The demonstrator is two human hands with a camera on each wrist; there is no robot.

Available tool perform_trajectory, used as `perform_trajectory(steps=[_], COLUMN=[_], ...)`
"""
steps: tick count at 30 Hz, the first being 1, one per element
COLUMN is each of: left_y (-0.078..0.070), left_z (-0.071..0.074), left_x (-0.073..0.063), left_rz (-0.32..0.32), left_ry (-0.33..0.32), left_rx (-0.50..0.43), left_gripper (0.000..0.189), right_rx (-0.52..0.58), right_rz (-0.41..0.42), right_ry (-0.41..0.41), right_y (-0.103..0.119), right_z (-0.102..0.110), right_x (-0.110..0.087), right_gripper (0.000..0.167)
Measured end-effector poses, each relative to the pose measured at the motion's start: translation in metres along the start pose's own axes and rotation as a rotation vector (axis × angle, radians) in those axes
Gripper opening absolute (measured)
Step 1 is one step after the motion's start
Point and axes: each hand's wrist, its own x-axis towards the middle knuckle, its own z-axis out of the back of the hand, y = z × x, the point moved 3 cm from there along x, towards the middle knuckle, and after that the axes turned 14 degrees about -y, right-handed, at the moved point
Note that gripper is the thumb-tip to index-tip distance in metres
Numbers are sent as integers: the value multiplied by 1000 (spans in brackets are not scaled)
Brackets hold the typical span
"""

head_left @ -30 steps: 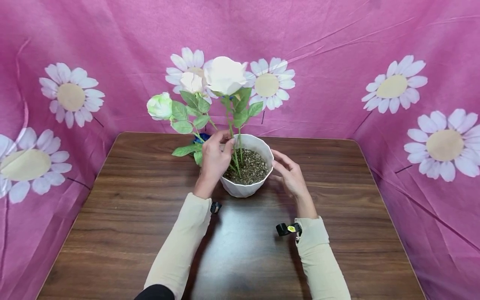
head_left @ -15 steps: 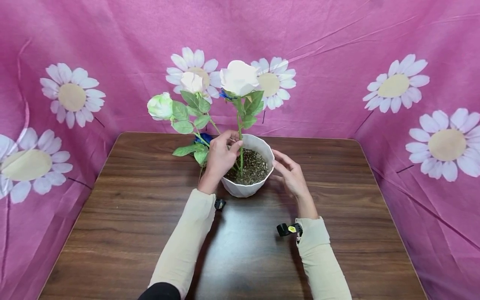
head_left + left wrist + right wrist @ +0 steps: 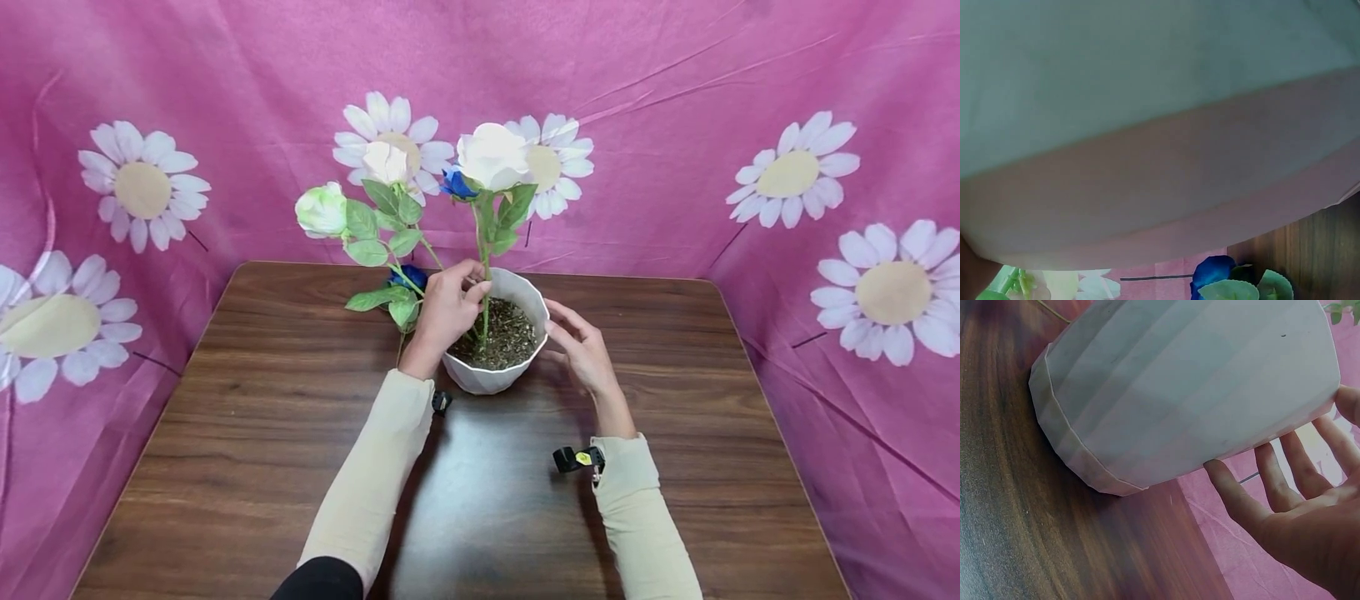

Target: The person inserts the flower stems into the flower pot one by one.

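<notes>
A white faceted flower pot (image 3: 487, 379) full of dark soil (image 3: 506, 333) stands towards the back of the table. My left hand (image 3: 447, 310) pinches the green stem of a large white rose (image 3: 493, 158), whose lower end meets the soil. Close behind that bloom shows a blue rose (image 3: 457, 183). Left of the hand lean a smaller white rose (image 3: 386, 162), a greenish-white rose (image 3: 321, 210) and a low blue rose (image 3: 408, 277). Outstretched fingers of my right hand (image 3: 1297, 506) touch the pot's right side, thumb by the rim. A sleeve hides the left fingers in the left wrist view.
The brown wooden table (image 3: 247, 433) ends at a pink cloth backdrop (image 3: 637, 200) printed with large daisies. Leaves (image 3: 375, 298) spread over the table left of the pot. Each wrist carries a small black camera (image 3: 573, 458).
My left hand has moved slightly right with the large white rose, which now stands further right and more upright. More of the blue rose behind it shows. My right hand stays at the pot.
</notes>
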Motion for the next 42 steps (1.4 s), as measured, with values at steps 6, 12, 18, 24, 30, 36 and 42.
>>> perform_trajectory(steps=[6,12,18,24,30,36,42], left_y=[2,2,0,5,15,27,42], left_z=[-2,-2,4,12,26,41,64], left_x=[1,-1,-6,-11,-23,-33,-39], left_rz=[42,11,-76,19,198,215,271], left_ry=[57,63,12,-5,38,86,92], left_rx=[-45,-81,-66,-209,-489,-670,-762], left_gripper=[8,18,24,24,27,27,26], right_rx=[14,19,23,21,21,20,20], right_rz=[-5,-3,2,-2,-1,-5,-7], right_ry=[-1,3,9,4,-10,-4,3], right_y=[1,0,0,0,0,-1,0], right_z=[-1,-1,-2,-1,1,1,0], right_x=[-2,-1,-1,-1,-1,0,-1], right_gripper=[49,49,49,49,48,49,49])
